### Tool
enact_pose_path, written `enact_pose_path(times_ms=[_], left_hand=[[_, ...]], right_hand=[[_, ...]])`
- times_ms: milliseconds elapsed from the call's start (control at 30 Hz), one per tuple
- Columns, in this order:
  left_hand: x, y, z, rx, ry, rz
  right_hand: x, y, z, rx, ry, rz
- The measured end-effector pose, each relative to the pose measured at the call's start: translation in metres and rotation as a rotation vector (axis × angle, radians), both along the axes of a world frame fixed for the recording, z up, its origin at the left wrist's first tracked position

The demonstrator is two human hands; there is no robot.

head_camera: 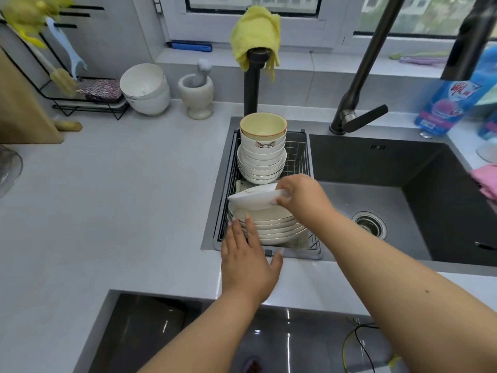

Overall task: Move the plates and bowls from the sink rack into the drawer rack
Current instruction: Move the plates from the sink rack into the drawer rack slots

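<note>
Counter [107, 211]: pale grey, runs around the sink; a dark glossy panel sits at the near edge, possibly the open drawer front, hard to tell.
Sink [390, 200]: dark basin with the drain to the right; wire sink rack [304, 157] sits in its left end.
Rack contents: plate stack [277, 227] at the near end, bowl stack [262, 154] at the far end, with a cream-lined bowl on top.
Counter bowls [146, 87]: white nested pair tipped on their side at the far left, next to a stone mortar [196, 95].
Faucet [357, 84]: dark; a second spout behind the rack has a yellow cloth [255, 33] draped over it.
White dish [255, 199]: tilted, lifted just above the plate stack.
Right hand [301, 196]: fingers curled around the white dish's right rim, forearm reaching in from lower right.
Left hand [248, 258]: flat, fingers straight and spread, holding nothing, fingertips touching the left edge of the plate stack.
</note>
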State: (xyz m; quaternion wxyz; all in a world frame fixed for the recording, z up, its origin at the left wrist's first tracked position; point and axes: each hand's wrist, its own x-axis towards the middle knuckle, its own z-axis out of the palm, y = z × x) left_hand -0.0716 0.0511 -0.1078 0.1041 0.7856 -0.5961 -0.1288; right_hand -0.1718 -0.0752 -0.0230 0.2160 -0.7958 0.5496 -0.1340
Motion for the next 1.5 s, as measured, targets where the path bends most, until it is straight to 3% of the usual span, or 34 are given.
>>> enact_pose_path(times_ms=[233, 367, 567, 700, 800, 1000, 1300, 1500], left_hand=[[-0.003, 0.001, 0.002, -0.019, 0.024, 0.032], [0.002, 0.007, 0.004, -0.138, 0.175, 0.045], [-0.009, 0.053, 0.047, -0.475, 0.641, 0.398], [-0.03, 0.086, 0.098, -0.426, 1.465, 0.696], [-0.046, 0.126, 0.119, -0.346, 1.72, 0.712], [-0.091, 0.209, 0.126, -0.463, 1.728, 0.818], [-0.114, 0.323, 0.139, -0.736, 1.623, 1.048], [-0.11, 0.397, 0.128, -0.957, 1.566, 1.136]], right_hand=[[-0.023, 0.026, 0.044, -0.11, -0.083, -0.056], [-0.043, 0.058, 0.066, -0.164, -0.157, -0.037], [-0.078, 0.11, 0.065, -0.273, -0.218, 0.087], [-0.104, 0.156, 0.055, -0.353, -0.31, 0.227], [-0.124, 0.189, 0.048, -0.381, -0.376, 0.36], [-0.154, 0.247, 0.056, -0.234, -0.422, 0.519], [-0.14, 0.307, 0.056, -0.106, -0.533, 0.442], [-0.112, 0.359, 0.054, 0.421, -0.648, 0.334]])
